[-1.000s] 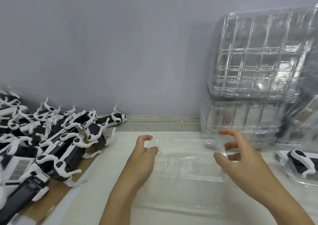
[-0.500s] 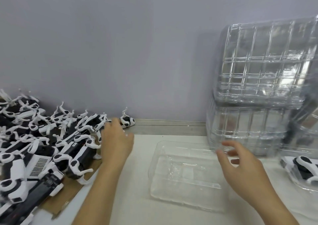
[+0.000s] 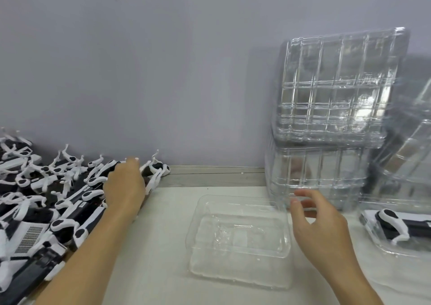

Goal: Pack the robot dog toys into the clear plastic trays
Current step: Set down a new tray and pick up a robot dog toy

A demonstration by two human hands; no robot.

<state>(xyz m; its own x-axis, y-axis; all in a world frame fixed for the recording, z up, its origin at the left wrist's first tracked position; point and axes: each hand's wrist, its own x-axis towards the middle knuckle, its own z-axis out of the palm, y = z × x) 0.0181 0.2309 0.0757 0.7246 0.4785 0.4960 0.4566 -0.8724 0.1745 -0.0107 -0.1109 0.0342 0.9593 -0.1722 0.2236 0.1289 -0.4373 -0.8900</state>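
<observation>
**Now reaching for a toy, tray waiting empty**

Your left hand (image 3: 124, 185) is out over the pile of robot dog toys (image 3: 53, 199) at the far left of the counter (image 3: 158, 246), fingers down among them; whether that grip has closed on one you cannot tell, since the back of the hand hides the fingertips. Your right hand (image 3: 319, 225) hovers just right of the empty clear tray (image 3: 238, 239), fingers loosely spread, holding nothing, probably placed to steady the tray when a toy comes over. The tray lies flat between your hands, open side up. A filled tray (image 3: 396, 232) sits at the right edge, below the stack of spare trays (image 3: 333, 118).
</observation>
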